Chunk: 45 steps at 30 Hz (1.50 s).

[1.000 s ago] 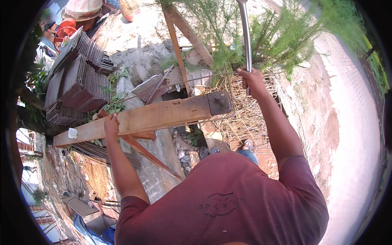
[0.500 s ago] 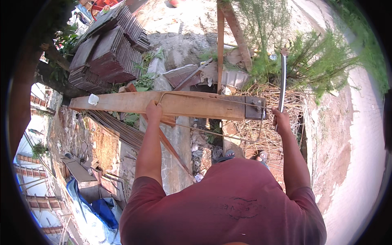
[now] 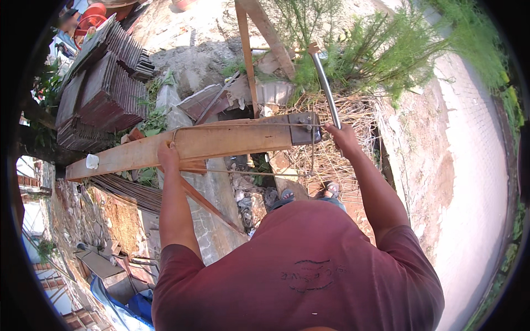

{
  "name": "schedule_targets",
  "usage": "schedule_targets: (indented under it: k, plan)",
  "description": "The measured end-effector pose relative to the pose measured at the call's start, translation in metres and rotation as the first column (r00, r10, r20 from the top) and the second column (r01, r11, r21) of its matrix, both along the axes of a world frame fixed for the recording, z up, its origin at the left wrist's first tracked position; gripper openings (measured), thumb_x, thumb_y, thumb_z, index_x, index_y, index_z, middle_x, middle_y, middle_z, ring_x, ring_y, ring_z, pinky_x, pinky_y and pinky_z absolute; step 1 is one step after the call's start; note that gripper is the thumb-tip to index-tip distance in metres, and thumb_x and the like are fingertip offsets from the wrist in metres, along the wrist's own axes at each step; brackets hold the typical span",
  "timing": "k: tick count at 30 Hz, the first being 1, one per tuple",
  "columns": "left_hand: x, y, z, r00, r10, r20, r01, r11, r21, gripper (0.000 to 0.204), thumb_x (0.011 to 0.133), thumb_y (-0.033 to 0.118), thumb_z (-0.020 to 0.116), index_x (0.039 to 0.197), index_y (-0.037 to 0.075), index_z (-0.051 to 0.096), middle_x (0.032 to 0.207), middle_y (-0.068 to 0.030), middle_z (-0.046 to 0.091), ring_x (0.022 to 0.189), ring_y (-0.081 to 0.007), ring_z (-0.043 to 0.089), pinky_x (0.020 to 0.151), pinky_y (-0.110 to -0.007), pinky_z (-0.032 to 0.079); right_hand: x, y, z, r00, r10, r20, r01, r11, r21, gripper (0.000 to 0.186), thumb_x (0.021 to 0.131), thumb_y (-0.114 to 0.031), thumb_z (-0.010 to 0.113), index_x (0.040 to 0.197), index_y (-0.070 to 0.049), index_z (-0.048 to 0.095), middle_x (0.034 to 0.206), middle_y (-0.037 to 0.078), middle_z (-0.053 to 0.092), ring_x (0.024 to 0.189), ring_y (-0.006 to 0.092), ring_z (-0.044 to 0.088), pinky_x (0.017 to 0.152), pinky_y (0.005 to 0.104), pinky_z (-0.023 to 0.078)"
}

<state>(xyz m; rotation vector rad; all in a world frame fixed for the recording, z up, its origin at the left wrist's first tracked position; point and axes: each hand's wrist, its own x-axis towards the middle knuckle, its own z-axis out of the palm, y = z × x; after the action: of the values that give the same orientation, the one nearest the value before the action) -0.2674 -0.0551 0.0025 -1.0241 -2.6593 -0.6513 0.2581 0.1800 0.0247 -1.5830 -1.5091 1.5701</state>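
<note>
A long wooden plank (image 3: 232, 140) lies crosswise in front of me. At its right end a dark metal plate (image 3: 301, 132) with bolt-like pegs is fixed. A thin metal rod (image 3: 248, 172), bent into a frame-like shape, runs along the plank and past the plate. My left hand (image 3: 169, 154) is closed on the rod's left end at the plank. My right hand (image 3: 343, 139) grips the lower end of a long steel bending bar (image 3: 327, 85), just right of the plate. The bar's brownish notched head points away from me, before the feathery plant.
Stacked roof tiles (image 3: 113, 96) stand far left, with a bundle of long rods (image 3: 127, 190) below the plank. Cut rod pieces or sticks (image 3: 353, 127) litter the ground at right. Feathery plants (image 3: 381, 60) grow beyond. A blue tarp (image 3: 138, 306) lies lower left.
The whole view has shifted, so the plank now sits further left and tilts up toward its right end. The bar in my right hand leans more to the left at its head.
</note>
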Motion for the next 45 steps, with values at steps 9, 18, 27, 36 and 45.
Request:
schedule_targets:
  k: [9, 18, 27, 36, 45]
  plan:
    - [0.111, 0.048, 0.023, 0.931, -0.364, -0.031, 0.347, 0.907, -0.238, 0.064, 0.085, 0.039, 0.061, 0.140, 0.015, 0.038, 0.147, -0.0125, 0.032, 0.137, -0.0311, 0.026, 0.108, -0.054, 0.022, 0.000, -0.006, 0.009, 1.000, -0.012, 0.022, 0.012, 1.000, -0.001, 0.034, 0.086, -0.034, 0.065, 0.077, -0.002, 0.056, 0.050, 0.000, 0.044, 0.038, 0.0096, 0.041, 0.035, 0.0285, 0.030]
    - [0.134, 0.063, 0.022, 0.846, -0.495, 0.196, 0.531, 0.758, -0.379, 0.071, 0.088, 0.049, 0.054, 0.146, 0.018, 0.027, 0.153, -0.0094, 0.022, 0.143, -0.0290, 0.014, 0.110, -0.060, 0.012, -0.003, -0.001, -0.002, 1.000, -0.021, 0.007, 0.021, 1.000, 0.008, 0.033, 0.085, -0.033, 0.068, 0.077, -0.004, 0.054, 0.051, -0.001, 0.043, 0.039, 0.0085, 0.039, 0.036, 0.0271, 0.028]
    - [0.107, 0.005, 0.057, 0.943, 0.331, 0.042, -0.324, 0.939, -0.116, 0.055, 0.087, 0.031, 0.061, 0.130, 0.003, 0.044, 0.135, -0.0227, 0.042, 0.123, -0.0377, 0.044, 0.096, -0.048, 0.039, -0.001, -0.002, 0.002, 0.999, -0.030, -0.039, 0.029, 0.999, -0.026, 0.031, 0.084, -0.032, 0.069, 0.080, -0.004, 0.054, 0.051, -0.002, 0.041, 0.040, 0.0076, 0.038, 0.037, 0.0264, 0.029]
    - [0.031, -0.019, 0.007, 0.603, 0.243, 0.760, -0.630, 0.729, 0.267, 0.037, 0.090, 0.027, 0.057, 0.099, -0.010, 0.058, 0.090, -0.0250, 0.064, 0.090, -0.0413, 0.061, 0.078, -0.047, 0.047, -0.004, 0.001, -0.020, 0.990, -0.048, -0.129, 0.055, 0.997, 0.051, 0.028, 0.085, -0.029, 0.067, 0.082, -0.004, 0.055, 0.050, -0.002, 0.042, 0.037, 0.0079, 0.036, 0.034, 0.0261, 0.029]
    - [0.064, -0.006, 0.016, 0.841, 0.370, 0.394, -0.498, 0.813, 0.301, 0.040, 0.092, 0.027, 0.052, 0.113, -0.007, 0.049, 0.105, -0.0268, 0.061, 0.096, -0.0401, 0.060, 0.080, -0.045, 0.049, -0.004, 0.000, -0.008, 0.976, -0.071, -0.206, 0.072, 0.997, -0.001, 0.023, 0.084, -0.022, 0.067, 0.082, -0.002, 0.055, 0.054, 0.000, 0.046, 0.036, 0.0098, 0.039, 0.032, 0.0263, 0.032]
